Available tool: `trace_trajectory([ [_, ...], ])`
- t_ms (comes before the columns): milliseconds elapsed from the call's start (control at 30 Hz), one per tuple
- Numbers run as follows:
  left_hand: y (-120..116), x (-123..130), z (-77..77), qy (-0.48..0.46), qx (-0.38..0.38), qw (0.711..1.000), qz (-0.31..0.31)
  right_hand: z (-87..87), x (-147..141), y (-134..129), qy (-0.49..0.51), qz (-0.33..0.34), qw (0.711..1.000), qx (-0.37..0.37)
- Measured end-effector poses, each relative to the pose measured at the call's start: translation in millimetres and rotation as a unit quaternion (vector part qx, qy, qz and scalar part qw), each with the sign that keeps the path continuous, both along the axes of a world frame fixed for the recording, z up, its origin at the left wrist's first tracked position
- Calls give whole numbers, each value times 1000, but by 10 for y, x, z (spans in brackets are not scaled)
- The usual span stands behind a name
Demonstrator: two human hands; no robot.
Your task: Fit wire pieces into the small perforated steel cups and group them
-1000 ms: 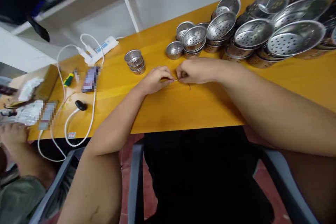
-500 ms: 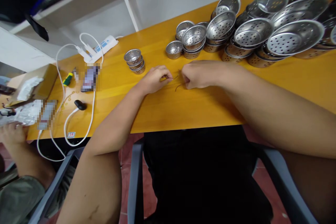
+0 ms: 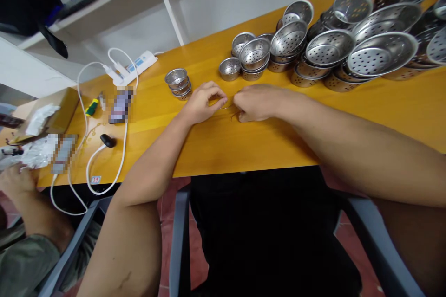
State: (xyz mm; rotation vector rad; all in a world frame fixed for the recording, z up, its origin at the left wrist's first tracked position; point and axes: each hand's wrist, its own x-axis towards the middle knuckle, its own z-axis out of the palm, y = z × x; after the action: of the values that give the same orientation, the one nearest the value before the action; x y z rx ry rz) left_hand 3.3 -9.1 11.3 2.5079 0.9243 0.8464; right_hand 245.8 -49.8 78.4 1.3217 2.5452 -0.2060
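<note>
Yellow-orange wooden table [image 3: 244,148] fills the middle of the frame, and both my hands rest on it at centre. My left hand [image 3: 204,102] and right hand [image 3: 256,102] each pinch an end of a thin bent metal wire [image 3: 232,110], lying on the wood between them. Just above my left hand stands a small stack of perforated steel cups [image 3: 179,82]; larger perforated steel bowls [image 3: 348,46] crowd the upper right.
</note>
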Motion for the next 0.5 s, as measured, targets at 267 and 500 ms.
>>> trace_trajectory([
  [267,6,22,-42,-60,-46,997,-11,-108,179,221,225,-46,969,96],
  [500,-11,13,-10,-9,-53,996,66,-112,223,249,311,-48,949,37],
])
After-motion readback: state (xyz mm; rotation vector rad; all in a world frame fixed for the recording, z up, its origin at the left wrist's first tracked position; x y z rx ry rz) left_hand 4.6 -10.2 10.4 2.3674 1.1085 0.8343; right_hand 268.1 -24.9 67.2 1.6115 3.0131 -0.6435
